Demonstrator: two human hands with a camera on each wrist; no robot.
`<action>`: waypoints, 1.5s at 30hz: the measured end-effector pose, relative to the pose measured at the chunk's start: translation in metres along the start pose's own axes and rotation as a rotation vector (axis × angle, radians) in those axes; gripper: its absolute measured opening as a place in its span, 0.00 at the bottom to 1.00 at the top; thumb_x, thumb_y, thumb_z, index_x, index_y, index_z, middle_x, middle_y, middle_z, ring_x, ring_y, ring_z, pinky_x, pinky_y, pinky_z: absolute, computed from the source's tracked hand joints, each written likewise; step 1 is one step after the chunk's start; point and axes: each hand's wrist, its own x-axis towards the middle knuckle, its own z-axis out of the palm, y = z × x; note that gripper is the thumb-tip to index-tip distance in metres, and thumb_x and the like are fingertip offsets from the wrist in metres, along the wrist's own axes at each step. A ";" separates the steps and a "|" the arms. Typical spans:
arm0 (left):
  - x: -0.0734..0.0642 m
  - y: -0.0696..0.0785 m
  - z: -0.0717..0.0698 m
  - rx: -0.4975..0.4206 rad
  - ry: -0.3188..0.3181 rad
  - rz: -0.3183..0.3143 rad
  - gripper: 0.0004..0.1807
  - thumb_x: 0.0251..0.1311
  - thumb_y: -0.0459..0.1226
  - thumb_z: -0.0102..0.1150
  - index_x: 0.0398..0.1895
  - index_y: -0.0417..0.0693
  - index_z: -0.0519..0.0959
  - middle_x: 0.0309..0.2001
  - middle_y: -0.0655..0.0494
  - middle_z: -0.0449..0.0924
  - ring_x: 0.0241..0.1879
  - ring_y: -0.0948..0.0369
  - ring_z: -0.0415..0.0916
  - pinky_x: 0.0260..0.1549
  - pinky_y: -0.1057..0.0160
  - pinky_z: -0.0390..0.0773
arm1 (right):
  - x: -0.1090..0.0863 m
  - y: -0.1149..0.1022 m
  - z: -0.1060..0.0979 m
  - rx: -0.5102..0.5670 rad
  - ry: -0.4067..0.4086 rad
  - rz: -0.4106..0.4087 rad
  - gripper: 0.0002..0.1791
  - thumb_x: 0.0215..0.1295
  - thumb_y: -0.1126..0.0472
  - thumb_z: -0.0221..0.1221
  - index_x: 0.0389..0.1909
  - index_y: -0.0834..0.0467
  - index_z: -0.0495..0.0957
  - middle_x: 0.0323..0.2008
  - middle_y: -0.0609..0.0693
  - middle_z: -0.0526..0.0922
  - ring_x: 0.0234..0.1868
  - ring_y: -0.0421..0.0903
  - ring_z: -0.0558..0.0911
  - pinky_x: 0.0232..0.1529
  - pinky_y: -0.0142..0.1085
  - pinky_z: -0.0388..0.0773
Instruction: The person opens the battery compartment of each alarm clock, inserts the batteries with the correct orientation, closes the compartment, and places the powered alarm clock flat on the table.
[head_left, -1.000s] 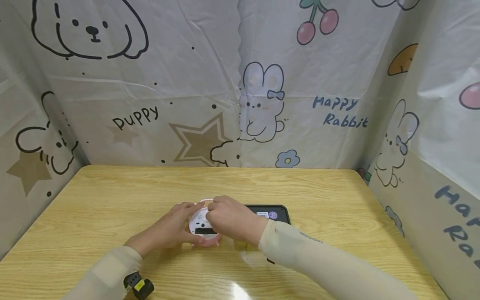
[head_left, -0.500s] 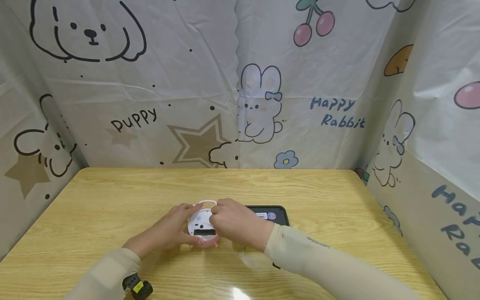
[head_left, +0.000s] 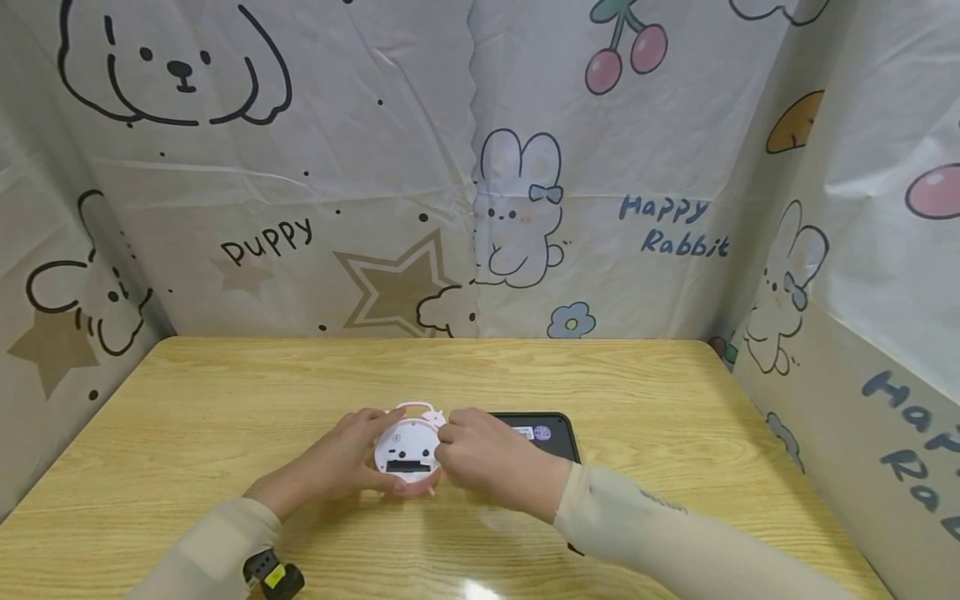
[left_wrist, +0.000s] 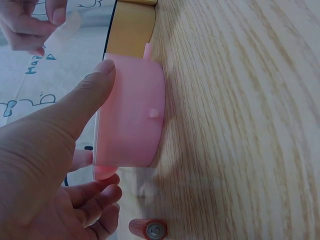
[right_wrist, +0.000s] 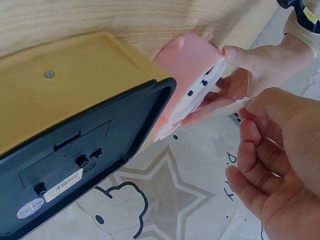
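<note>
A round pink alarm clock (head_left: 408, 442) stands on the table with its white back toward me; a dark slot runs across its lower part. My left hand (head_left: 348, 454) grips it from the left, the thumb low on the pink side in the left wrist view. Just right of the clock, my right hand (head_left: 491, 458) pinches a thin, whitish, see-through piece (right_wrist: 231, 107) between thumb and forefinger. That piece is apart from the clock's back, and my fist hides it in the head view.
A second clock (right_wrist: 65, 80), yellow-sided with a black back (head_left: 555, 442), stands right of the pink one, partly behind my right hand. A red battery (left_wrist: 147, 228) lies on the table beyond the pink clock. Patterned cloth walls (head_left: 375, 167) border the table.
My right hand has moved right, away from the pink clock, uncovering more of its back and its right bell. The left hand keeps its grip on the clock.
</note>
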 end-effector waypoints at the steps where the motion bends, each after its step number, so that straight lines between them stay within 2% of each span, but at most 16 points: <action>1: 0.000 0.000 0.000 -0.002 0.000 0.000 0.56 0.45 0.52 0.80 0.78 0.49 0.62 0.70 0.37 0.67 0.69 0.40 0.65 0.65 0.35 0.69 | -0.002 -0.001 0.000 -0.004 0.015 -0.006 0.03 0.60 0.58 0.66 0.29 0.47 0.86 0.27 0.38 0.83 0.30 0.39 0.74 0.37 0.29 0.73; 7: 0.001 -0.002 0.001 0.023 0.016 0.034 0.57 0.43 0.53 0.80 0.77 0.46 0.63 0.67 0.37 0.71 0.65 0.42 0.69 0.63 0.37 0.72 | -0.012 -0.006 -0.001 -0.016 0.087 -0.017 0.05 0.58 0.60 0.66 0.26 0.47 0.84 0.26 0.38 0.81 0.30 0.38 0.75 0.36 0.29 0.72; 12: 0.001 -0.004 0.002 0.034 0.029 0.054 0.58 0.43 0.55 0.80 0.77 0.46 0.63 0.66 0.38 0.71 0.64 0.43 0.69 0.62 0.37 0.72 | -0.021 -0.012 -0.001 -0.018 0.083 -0.030 0.05 0.60 0.60 0.67 0.27 0.47 0.84 0.27 0.37 0.82 0.29 0.37 0.73 0.34 0.28 0.69; 21: 0.000 -0.003 0.002 0.012 0.038 0.049 0.58 0.42 0.55 0.80 0.77 0.45 0.63 0.66 0.38 0.71 0.65 0.42 0.68 0.64 0.37 0.71 | -0.034 -0.021 -0.002 -0.032 0.110 -0.048 0.07 0.59 0.61 0.68 0.25 0.47 0.83 0.25 0.38 0.79 0.30 0.36 0.73 0.37 0.29 0.71; 27: 0.000 -0.002 0.002 0.005 0.038 0.053 0.58 0.42 0.55 0.79 0.76 0.44 0.63 0.67 0.37 0.71 0.66 0.41 0.68 0.64 0.36 0.70 | -0.042 -0.031 0.003 -0.035 0.115 -0.065 0.06 0.58 0.60 0.67 0.25 0.45 0.83 0.26 0.38 0.80 0.31 0.36 0.73 0.38 0.28 0.72; 35: 0.000 -0.004 0.003 0.009 0.047 0.068 0.57 0.41 0.54 0.80 0.76 0.44 0.64 0.67 0.36 0.70 0.66 0.40 0.68 0.64 0.35 0.70 | -0.051 -0.046 0.017 -0.039 0.077 -0.108 0.05 0.61 0.57 0.65 0.27 0.44 0.84 0.27 0.37 0.79 0.32 0.36 0.73 0.35 0.27 0.68; 45: 0.002 -0.004 0.004 0.025 0.020 0.023 0.59 0.42 0.54 0.80 0.77 0.48 0.62 0.66 0.38 0.71 0.65 0.42 0.69 0.63 0.37 0.72 | -0.059 -0.058 0.023 -0.063 0.069 -0.137 0.03 0.60 0.55 0.63 0.28 0.43 0.83 0.27 0.37 0.78 0.30 0.38 0.69 0.37 0.27 0.67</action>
